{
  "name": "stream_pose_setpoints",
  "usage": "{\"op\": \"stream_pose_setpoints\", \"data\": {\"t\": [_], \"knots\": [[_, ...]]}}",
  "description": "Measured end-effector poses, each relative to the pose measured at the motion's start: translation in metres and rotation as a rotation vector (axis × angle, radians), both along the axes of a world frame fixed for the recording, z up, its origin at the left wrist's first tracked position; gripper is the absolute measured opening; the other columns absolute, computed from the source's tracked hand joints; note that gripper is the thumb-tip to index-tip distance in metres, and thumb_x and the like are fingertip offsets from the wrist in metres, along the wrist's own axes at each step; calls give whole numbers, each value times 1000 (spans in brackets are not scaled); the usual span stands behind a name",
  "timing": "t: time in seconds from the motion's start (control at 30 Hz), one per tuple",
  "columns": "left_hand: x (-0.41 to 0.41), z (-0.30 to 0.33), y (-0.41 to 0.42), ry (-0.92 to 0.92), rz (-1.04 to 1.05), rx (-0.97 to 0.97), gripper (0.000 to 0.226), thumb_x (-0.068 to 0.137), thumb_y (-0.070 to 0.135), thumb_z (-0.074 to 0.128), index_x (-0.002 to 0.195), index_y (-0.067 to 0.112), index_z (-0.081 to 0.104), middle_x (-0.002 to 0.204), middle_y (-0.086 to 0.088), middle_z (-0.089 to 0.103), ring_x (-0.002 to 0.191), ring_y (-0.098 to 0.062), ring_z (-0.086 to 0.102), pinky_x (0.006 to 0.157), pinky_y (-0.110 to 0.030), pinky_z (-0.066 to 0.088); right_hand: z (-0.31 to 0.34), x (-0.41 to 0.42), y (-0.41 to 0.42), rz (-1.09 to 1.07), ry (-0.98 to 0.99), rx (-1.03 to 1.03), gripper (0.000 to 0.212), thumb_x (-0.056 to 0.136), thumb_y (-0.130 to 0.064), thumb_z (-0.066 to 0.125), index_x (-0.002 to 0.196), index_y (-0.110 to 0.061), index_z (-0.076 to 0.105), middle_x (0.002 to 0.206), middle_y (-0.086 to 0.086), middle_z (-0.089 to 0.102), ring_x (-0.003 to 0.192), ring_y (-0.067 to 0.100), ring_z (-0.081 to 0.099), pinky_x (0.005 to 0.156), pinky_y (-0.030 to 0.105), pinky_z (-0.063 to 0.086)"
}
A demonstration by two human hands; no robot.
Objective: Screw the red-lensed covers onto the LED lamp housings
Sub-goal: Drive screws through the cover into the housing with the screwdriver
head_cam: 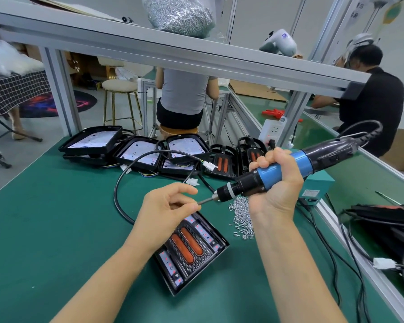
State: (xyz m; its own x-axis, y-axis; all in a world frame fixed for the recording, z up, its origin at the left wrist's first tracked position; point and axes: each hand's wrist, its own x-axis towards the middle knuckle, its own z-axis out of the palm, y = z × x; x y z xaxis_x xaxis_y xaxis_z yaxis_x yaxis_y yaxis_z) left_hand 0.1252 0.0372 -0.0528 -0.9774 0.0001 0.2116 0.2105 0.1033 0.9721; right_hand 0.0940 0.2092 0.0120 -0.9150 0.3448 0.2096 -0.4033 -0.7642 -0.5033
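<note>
- Here the right hand [276, 180] grips the electric screwdriver [280, 171]; the left hand [166, 206] pinches its bit tip, probably seating a screw
- The red-lensed cover [187, 245] sits in its lamp housing [221, 243] directly below the left hand, long axis running diagonally away-left
- Loose screws [241, 217] lie just right

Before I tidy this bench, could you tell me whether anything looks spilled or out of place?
Yes: small silver screws lie in a loose, scattered heap on the green mat, right of the lamp with the red-lensed cover, with no tray or cup holding them.
</note>
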Motion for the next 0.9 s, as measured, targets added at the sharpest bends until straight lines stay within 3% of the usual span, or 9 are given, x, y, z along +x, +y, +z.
{"op": "stream_pose_setpoints", "data": {"t": [0.1, 0.23, 0.47, 0.57, 0.67, 0.8, 0.9], "knots": [[0, 2, -3, -5, -48, 39, 19, 70, 20, 81, 82, 30, 70, 75, -3, 75, 71, -13, 67, 74, -27, 52, 0, 0, 2, 15, -27, -68, 20, 86, 0, 56, 80, -16, 45, 60, -3, 50, 50, 9, 50, 55, 22, 49], [1, -3, -4, -58, -51, 243, 28, 52, 28, 86, 77, 17, 76, 74, -13, 73, 62, -13, 63, 62, -19, 51, 3, 3, 4, -7, -50, -84, 8, 86, -6, 59, 87, -10, 53, 72, 1, 67, 61, 14, 65, 68, 30, 58], [8, -13, 3, -158, -60, 530, 28, 55, 23, 78, 80, 11, 78, 76, -15, 71, 58, -13, 59, 58, -21, 51, 6, 2, 5, 28, -57, -51, 19, 83, -9, 62, 94, -16, 48, 94, 1, 72, 57, 10, 60, 56, 22, 50], [9, -10, 5, -186, -78, 592, 17, 63, 14, 73, 79, 10, 77, 78, -13, 72, 59, -12, 60, 55, -21, 51, 5, 2, 4, 41, -33, 47, 14, 83, -10, 61, 87, -18, 51, 104, -5, 73, 84, 20, 73, 71, 32, 58], [10, -9, 6, -214, -54, 604, 15, 63, 15, 72, 77, 11, 76, 78, -11, 71, 59, -12, 58, 52, -22, 50, 6, 4, 2, 56, -9, 79, 14, 77, -13, 62, 79, -19, 50, 105, -7, 72, 103, 26, 70, 85, 43, 56], [12, -9, 9, -248, -31, 613, 13, 65, 15, 71, 76, 12, 76, 77, -8, 70, 59, -10, 57, 52, -21, 50, 8, 5, 1, 74, 30, 29, 16, 78, -13, 63, 86, -20, 52, 96, 0, 72, 74, 17, 70, 70, 30, 56], [14, -11, 9, -264, -42, 640, 13, 66, 15, 71, 77, 12, 77, 77, -8, 70, 59, -10, 58, 53, -21, 51, 10, 5, 0, 87, 25, -9, 22, 87, -18, 62, 106, -24, 53, 85, 3, 70, 52, 9, 54, 56, 22, 49]]}}
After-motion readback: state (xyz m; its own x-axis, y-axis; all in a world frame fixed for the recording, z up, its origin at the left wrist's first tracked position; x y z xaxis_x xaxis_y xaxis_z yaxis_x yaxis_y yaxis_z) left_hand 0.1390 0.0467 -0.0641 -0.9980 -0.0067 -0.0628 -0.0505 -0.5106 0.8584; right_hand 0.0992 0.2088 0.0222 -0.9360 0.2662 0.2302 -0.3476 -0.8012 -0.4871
